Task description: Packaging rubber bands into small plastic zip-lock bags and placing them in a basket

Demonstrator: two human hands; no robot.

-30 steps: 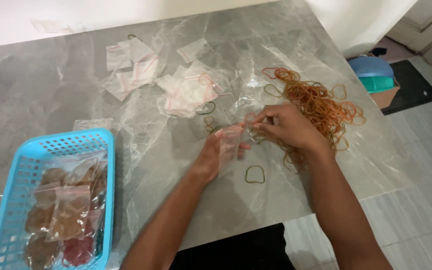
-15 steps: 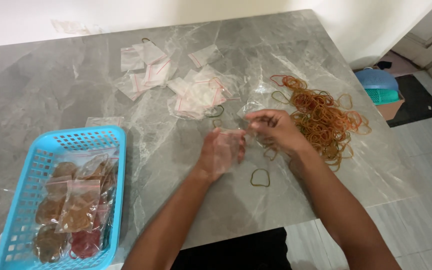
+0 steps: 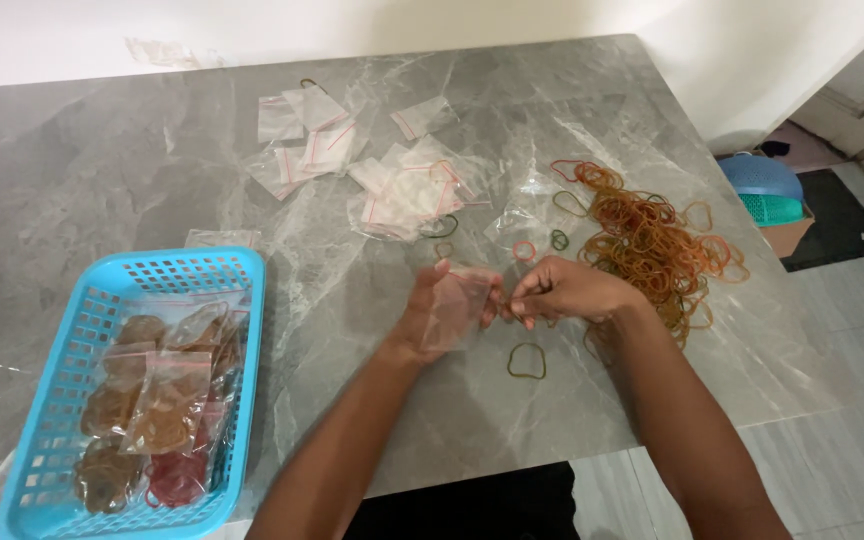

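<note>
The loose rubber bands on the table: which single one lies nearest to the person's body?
The olive-green rubber band, lying alone on the grey table just below the hands. The other loose bands lie farther away, beyond the hands, near the big pile.

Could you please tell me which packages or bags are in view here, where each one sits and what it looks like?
Small clear bag: held in the left hand, right hand at its mouth.
Empty clear bags: scattered on the grey table at the far middle, flat, with red seal strips.
Filled bags: piled in the blue basket at the left, clear, holding brown and red rubber bands.
</note>
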